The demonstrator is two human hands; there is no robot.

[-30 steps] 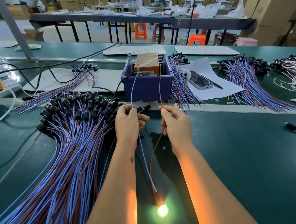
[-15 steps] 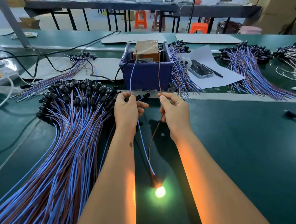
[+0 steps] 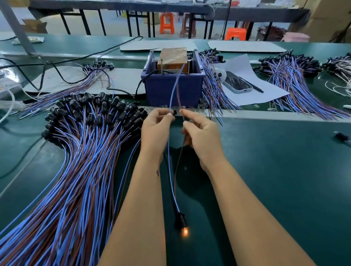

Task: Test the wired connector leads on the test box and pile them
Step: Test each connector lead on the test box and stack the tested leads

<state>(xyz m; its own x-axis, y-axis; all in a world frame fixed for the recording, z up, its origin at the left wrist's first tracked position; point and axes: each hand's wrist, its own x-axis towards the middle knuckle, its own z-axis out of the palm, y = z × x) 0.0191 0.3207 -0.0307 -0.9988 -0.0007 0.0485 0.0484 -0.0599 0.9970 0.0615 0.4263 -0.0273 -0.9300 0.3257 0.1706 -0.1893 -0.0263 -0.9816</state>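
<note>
My left hand point(image 3: 156, 128) pinches the blue wire point(image 3: 173, 92) of one lead and my right hand point(image 3: 201, 134) pinches its brown wire point(image 3: 177, 169). Both wires rise side by side toward the brown test box point(image 3: 173, 58), which sits in a blue bin point(image 3: 174, 90). The lead's black connector point(image 3: 181, 221) lies on the green table between my forearms. A small lamp point(image 3: 185, 232) at its tip glows a faint orange. A big pile of blue and brown leads point(image 3: 70, 168) with black connectors fans out to the left of my left hand.
More lead bundles lie right of the bin point(image 3: 213, 90), at the far right point(image 3: 294, 80) and at the back left point(image 3: 76, 83). A phone point(image 3: 237, 81) and a pen rest on white paper point(image 3: 258, 92). A single black connector point(image 3: 342, 137) lies at the right. Black cables run to the bin.
The two wire ends have come close together and away from the test box posts. The lamp has dimmed from a bright green-white glow to a faint orange. My hands have moved nearer each other.
</note>
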